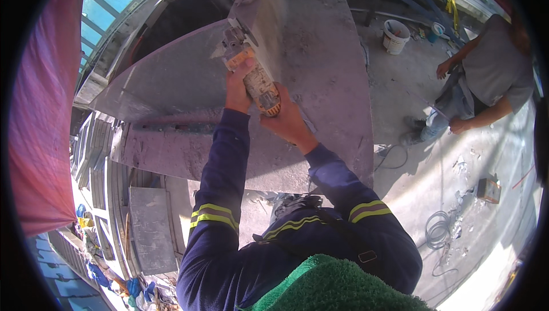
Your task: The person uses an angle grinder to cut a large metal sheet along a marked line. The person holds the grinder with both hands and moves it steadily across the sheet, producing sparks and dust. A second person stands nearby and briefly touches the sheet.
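Both my hands grip a dusty orange and grey angle grinder [257, 79]. My left hand [237, 89] is wrapped round its body near the head, thumb across the top. Farther back, my right hand [287, 119] holds the rear end. The grinder's disc [247, 32] sits at the far end, close to the edge of an upright grey slab [257, 10]. Whether the disc touches the slab I cannot tell. Beneath my hands lies a wide, dusty grey-purple slab surface [326, 93].
At right a person in a grey shirt [494, 62] stands holding a thin rod. A white bucket [395, 37] is on the floor beyond. Coiled cable [438, 230] and a small box [488, 190] lie at lower right. Red cloth [48, 99] hangs at left; boards [151, 231] lean below.
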The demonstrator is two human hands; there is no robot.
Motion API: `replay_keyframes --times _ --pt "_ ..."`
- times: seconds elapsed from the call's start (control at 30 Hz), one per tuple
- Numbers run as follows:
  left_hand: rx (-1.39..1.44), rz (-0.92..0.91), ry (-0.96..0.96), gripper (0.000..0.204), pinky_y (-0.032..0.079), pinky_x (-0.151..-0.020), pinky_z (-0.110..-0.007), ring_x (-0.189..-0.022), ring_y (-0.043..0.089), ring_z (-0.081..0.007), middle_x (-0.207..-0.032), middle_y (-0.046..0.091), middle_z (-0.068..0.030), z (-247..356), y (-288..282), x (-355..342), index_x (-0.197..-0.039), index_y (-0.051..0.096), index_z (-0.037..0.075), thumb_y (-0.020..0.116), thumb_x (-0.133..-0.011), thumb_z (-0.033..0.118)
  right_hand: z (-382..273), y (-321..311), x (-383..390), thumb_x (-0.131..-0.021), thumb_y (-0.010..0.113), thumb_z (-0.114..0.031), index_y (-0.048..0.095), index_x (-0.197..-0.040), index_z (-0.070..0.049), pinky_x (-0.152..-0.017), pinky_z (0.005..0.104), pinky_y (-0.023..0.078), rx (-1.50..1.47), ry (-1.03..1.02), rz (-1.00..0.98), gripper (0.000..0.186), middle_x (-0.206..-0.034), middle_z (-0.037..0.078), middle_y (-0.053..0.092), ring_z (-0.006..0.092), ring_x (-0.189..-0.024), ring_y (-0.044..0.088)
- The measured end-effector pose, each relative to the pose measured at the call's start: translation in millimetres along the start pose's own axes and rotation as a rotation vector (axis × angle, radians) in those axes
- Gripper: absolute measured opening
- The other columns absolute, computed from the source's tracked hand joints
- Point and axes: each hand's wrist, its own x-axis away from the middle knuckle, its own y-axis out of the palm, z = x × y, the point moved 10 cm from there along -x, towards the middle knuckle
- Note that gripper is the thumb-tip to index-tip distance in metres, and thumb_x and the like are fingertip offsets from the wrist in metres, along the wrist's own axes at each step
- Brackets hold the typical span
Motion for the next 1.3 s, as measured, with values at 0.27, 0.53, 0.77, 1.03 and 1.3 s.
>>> replay_keyframes --times 0.27,0.53,0.77,1.03,1.3 --pt "-0.003 0.023 -0.004 0.057 0.064 -0.096 -0.041 -0.11 0.077 -0.0268 -0.126 0.075 -0.0124 -2 -3 3 -0.143 0.064 -0.003 0.082 -0.099 0.028 2 1 0 -0.082 0.086 -0.015 0.041 -0.162 -0.008 -0.102 0.0438 0.058 -0.016 -0.013 -0.007 0.092 -0.131 0.023 0.073 0.0369 -0.123 0.075" --pt "0.029 0.052 0.003 0.053 0.064 -0.086 -0.038 -0.099 0.077 -0.0234 -0.117 0.074 -0.0098 0 2 4 -0.137 0.067 -0.002 0.085 -0.094 0.024 -1 0 1 -0.083 0.085 -0.017 0.041 -0.162 -0.007 -0.101 0.0439 0.057 -0.005 0.018 -0.018 0.091 -0.131 0.024 0.072 0.0384 -0.123 0.074" --pt "-0.014 0.044 0.026 0.057 0.062 -0.092 -0.039 -0.107 0.075 -0.0243 -0.124 0.071 -0.0108 9 7 6 -0.14 0.065 -0.002 0.085 -0.095 0.026 -4 0 1 -0.082 0.083 -0.017 0.04 -0.162 -0.008 -0.098 0.0458 0.058 -0.026 -0.022 -0.022 0.091 -0.13 0.023 0.072 0.041 -0.117 0.075" --pt "-0.069 0.057 0.013 0.066 0.058 -0.105 -0.042 -0.123 0.069 -0.0262 -0.133 0.068 -0.0105 10 9 10 -0.15 0.057 0.0 0.082 -0.098 0.034 7 3 -4 -0.075 0.087 -0.021 0.041 -0.159 -0.005 -0.09 0.0519 0.06 -0.005 -0.111 0.023 0.097 -0.112 0.031 0.076 0.0511 -0.104 0.076" --pt "0.045 0.012 -0.008 0.056 0.058 -0.105 -0.042 -0.121 0.071 -0.0267 -0.133 0.069 -0.0107 5 4 1 -0.147 0.061 -0.002 0.08 -0.1 0.022 13 5 -6 -0.076 0.089 -0.02 0.041 -0.159 -0.007 -0.093 0.0484 0.06 0.029 -0.065 -0.008 0.097 -0.124 0.026 0.074 0.0459 -0.112 0.076"
